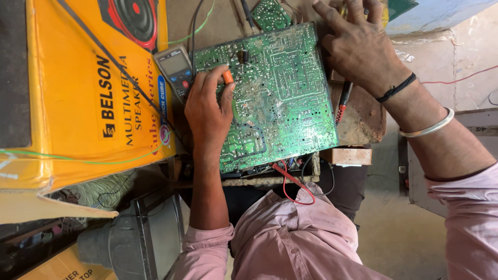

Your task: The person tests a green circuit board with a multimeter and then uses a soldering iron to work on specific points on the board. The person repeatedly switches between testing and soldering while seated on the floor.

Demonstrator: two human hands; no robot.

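green printed circuit board (275, 98), large and rectangular with its solder side up, is seen lying tilted on the cluttered brown tabletop (363, 116), in the middle of the view. the left hand (207, 111) is rested on the board's left edge, and a small orange-handled tool (227, 77) is pinched between its thumb and forefinger, the tip being hidden. the right hand (358, 49) is laid on the board's upper right corner with fingers spread; whether anything is gripped under it cannot be told. a grey handheld multimeter (175, 70) is placed just beside the left hand, against a big yellow cardboard box (88, 88). a red wire (295, 184) is looped below the board's lower edge.
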